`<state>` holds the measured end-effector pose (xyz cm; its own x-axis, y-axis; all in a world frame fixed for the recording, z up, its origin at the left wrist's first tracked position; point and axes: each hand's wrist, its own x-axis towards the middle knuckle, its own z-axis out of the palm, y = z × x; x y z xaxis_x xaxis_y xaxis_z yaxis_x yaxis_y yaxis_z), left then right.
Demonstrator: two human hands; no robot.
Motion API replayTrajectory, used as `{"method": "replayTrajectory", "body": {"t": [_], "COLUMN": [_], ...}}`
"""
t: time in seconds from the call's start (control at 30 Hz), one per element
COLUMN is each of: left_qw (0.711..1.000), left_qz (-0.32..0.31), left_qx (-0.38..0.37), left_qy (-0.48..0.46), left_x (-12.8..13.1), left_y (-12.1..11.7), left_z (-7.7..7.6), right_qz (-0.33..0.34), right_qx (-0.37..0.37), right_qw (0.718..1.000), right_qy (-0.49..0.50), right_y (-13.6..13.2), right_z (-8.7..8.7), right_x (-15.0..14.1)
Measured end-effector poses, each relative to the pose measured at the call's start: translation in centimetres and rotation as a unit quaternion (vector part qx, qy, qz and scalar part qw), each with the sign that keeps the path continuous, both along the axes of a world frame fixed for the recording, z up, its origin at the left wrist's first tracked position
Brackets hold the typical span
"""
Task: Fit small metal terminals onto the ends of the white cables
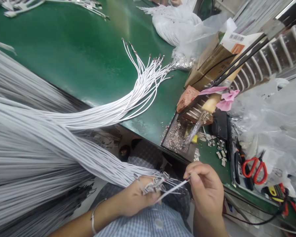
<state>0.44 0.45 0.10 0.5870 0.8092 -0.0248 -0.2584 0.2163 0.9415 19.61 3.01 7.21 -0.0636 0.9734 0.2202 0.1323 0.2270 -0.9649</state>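
Observation:
My left hand (135,197) is closed round the ends of a bundle of white wires (113,166), low in front of my lap. Small metal terminals (154,185) cluster at its fingers. One white wire (172,190) runs from this hand across to my right hand (207,189). There, thumb and forefinger pinch the wire's tip, where a small dark and reddish end shows. Whether a separate terminal sits in that pinch is too small to tell. A second bundle of white wires (118,108) lies over the table edge, its dark-tipped ends fanned out.
On the green table (88,59) a wooden-handled soldering iron (209,105) rests by a brick piece (187,98). Loose metal pieces (222,153), red-handled scissors (255,169), a cardboard box (207,62) and plastic bags (273,115) are to the right. Grey wires (19,158) hang at left.

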Motion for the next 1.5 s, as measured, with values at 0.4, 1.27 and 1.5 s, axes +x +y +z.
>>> {"method": "replayTrajectory", "body": {"t": [0.4, 1.27, 1.5], "left_qw": [0.999, 0.987, 0.992], "left_qz": [0.047, 0.109, 0.098], "left_qx": [-0.015, 0.026, 0.062], "left_qy": [0.001, 0.113, 0.042], "left_x": [0.4, -0.3, -0.5], "left_y": [0.7, 1.6, 1.5], "left_z": [0.4, 1.9, 1.4], "right_qz": [-0.039, 0.065, 0.074], "right_qx": [-0.02, -0.052, -0.041], "right_qw": [0.998, 0.994, 0.995], "right_qy": [-0.045, -0.066, -0.051], "right_y": [-0.7, -0.4, -0.4], "right_z": [0.2, 0.1, 0.0], "right_x": [2.7, 1.2, 1.3]}}
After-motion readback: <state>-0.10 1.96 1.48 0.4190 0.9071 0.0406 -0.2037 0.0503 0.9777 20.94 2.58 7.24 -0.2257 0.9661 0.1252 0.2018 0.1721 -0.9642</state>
